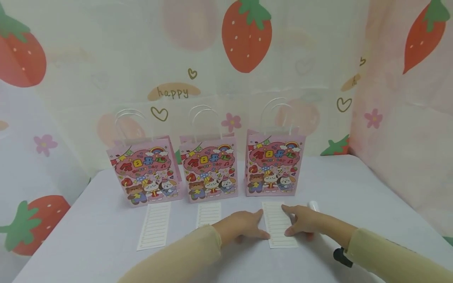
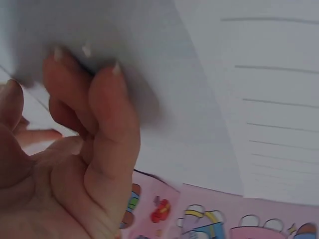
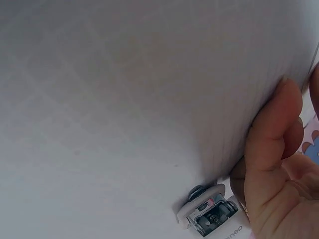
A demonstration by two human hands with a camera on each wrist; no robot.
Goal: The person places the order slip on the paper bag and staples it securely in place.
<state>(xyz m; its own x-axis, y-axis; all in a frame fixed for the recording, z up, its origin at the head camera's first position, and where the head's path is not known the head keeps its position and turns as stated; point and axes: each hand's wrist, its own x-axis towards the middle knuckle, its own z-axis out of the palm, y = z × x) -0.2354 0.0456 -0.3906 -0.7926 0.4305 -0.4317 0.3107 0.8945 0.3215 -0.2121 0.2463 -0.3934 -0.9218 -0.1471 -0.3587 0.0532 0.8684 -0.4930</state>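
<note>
A ruled white paper slip [image 1: 277,220] lies on the table in front of the right-hand pink gift bag [image 1: 274,169]. My left hand [image 1: 244,225] touches the slip's left edge, index finger and thumb spread apart along it. On the opposite edge, my right hand [image 1: 305,220] rests index finger and thumb the same way. The wrist views show the other fingers of the left hand [image 2: 94,149] and right hand [image 3: 276,154] loosely bent against the tabletop. Beside the right hand is a small white device [image 3: 214,214] with a dark spring mechanism, its kind unclear.
Two more pink gift bags, left [image 1: 145,173] and middle [image 1: 209,169], stand upright in the row. A ruled slip [image 1: 154,225] lies before the left bag; another slip [image 1: 209,213], partly behind the left arm, lies before the middle one. Strawberry-printed cloth [image 1: 212,78] hangs behind the table [image 1: 92,232].
</note>
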